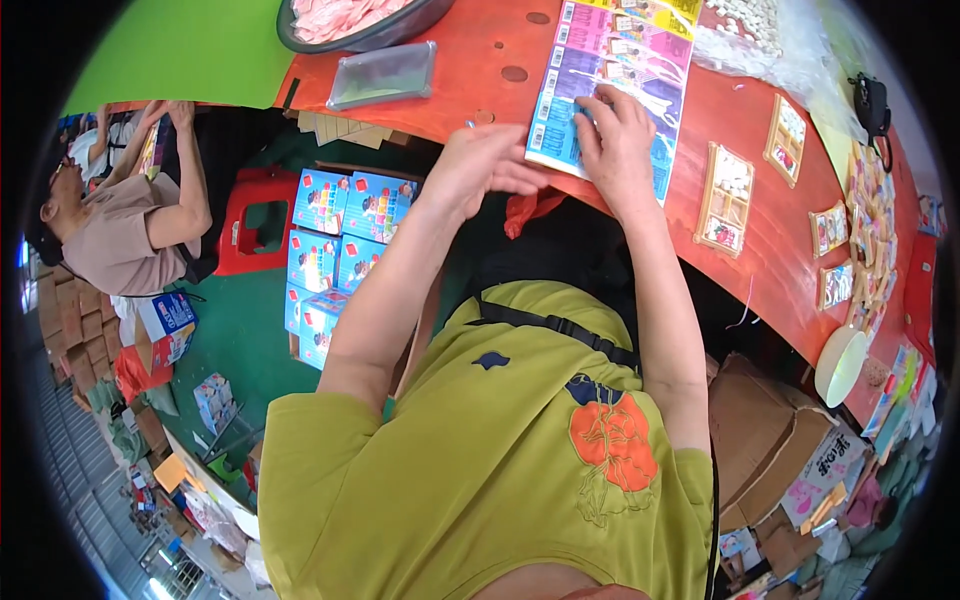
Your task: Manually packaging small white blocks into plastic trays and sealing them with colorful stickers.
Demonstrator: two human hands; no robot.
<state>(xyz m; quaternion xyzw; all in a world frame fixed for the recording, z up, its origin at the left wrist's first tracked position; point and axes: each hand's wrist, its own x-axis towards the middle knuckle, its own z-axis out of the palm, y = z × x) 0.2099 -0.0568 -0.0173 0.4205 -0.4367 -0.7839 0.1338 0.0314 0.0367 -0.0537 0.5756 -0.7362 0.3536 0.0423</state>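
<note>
A stack of colourful printed card sheets (565,92), banded yellow, pink, purple and blue, lies at the table's front edge. My right hand (618,150) rests on its lower part, fingers apart and slightly bent against the top sheet. At the lower left corner of the stack is my left hand (488,168), its fingers stretched out and holding nothing that I can see. Whether its fingertips touch the sheet edge, I cannot tell.
On the red table (480,80) stand a grey basin (375,38) of pink pieces and a clear plastic box (382,76). Small filled trays (726,198) lie to the right, near a pale green bowl (841,366). Blue cartons (340,250) and a co-worker (135,215) are at left.
</note>
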